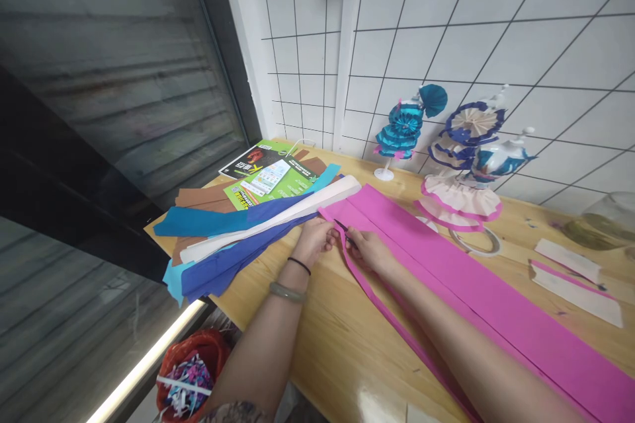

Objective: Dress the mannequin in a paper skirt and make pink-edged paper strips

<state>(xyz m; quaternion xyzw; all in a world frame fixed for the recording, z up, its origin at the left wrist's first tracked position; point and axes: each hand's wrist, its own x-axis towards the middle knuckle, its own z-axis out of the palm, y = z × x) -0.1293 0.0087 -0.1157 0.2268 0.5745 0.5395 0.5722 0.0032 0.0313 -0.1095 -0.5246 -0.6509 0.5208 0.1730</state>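
A long sheet of pink crepe paper runs diagonally over the wooden table, with a narrow strip parted from its near edge. My left hand is closed at the sheet's far end, pinching the paper by the strip. Dark scissors are in my right hand, their blades at the paper's edge just beside the left fingers. The scissor handles are mostly hidden by my right fingers. Left of the hands lie folded crepe strips: white, dark blue and teal.
Small dress forms in crepe paper, one teal and one cream and blue, stand by the wall. A tape roll, cream pieces and a glass bowl lie right. Green leaflets are at the back; a red scrap basket sits below.
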